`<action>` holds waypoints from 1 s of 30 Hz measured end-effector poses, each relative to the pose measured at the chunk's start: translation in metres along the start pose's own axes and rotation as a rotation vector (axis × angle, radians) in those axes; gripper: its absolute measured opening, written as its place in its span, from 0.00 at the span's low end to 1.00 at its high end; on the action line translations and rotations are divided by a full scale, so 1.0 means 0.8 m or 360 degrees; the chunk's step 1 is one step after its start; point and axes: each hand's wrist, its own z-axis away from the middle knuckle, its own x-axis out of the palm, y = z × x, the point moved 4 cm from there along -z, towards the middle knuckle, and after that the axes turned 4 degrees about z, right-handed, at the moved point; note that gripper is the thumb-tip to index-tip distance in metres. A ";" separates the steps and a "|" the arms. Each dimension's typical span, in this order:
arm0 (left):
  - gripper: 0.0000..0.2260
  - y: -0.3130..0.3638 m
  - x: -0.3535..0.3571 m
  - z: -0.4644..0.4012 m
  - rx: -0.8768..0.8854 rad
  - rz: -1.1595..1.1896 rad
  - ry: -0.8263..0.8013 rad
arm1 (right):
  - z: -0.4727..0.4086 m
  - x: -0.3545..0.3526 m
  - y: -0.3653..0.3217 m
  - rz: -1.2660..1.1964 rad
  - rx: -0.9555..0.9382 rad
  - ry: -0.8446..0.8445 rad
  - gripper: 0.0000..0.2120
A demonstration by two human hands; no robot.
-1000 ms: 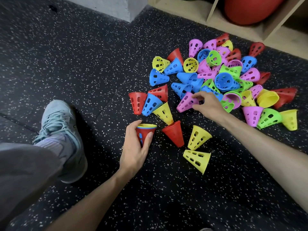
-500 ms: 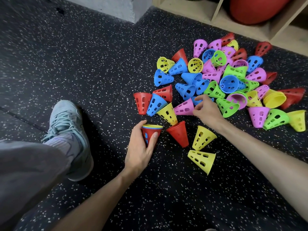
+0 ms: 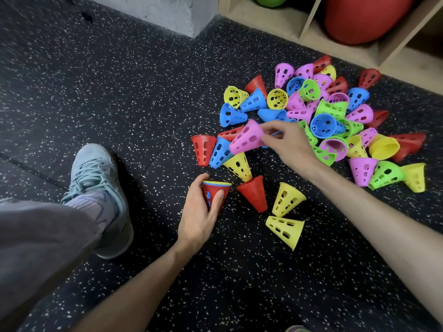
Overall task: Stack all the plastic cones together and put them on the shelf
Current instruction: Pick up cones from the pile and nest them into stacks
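Observation:
A pile of perforated plastic cones in red, blue, yellow, green and pink lies scattered on the dark speckled floor. My left hand grips a small nested stack of cones, red outside with blue and yellow rims, standing wide end up on the floor. My right hand holds a pink cone by its narrow end, lifted above the near edge of the pile. A wooden shelf stands at the top right.
A solid red cone and two yellow cones lie just right of the stack. My shoe and trouser leg are on the left. A large red ball sits in the shelf. A grey concrete block stands beside it.
My right hand has picked the pink cone up off the floor and lifted it to the left. My left hand keeps hold of the stack in the same place.

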 end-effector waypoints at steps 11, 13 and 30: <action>0.28 0.012 -0.005 -0.001 0.0035 0.0121 0.0004 | 0.024 0.074 -0.033 0.0100 -0.0236 -0.0594 0.09; 0.31 0.007 -0.003 -0.001 0.0010 0.0130 0.0003 | 0.025 0.077 -0.034 0.0139 -0.0263 -0.0620 0.09; 0.31 0.010 -0.003 0.005 0.0202 0.0229 0.0032 | 0.040 0.092 -0.036 0.0225 -0.0315 -0.0851 0.09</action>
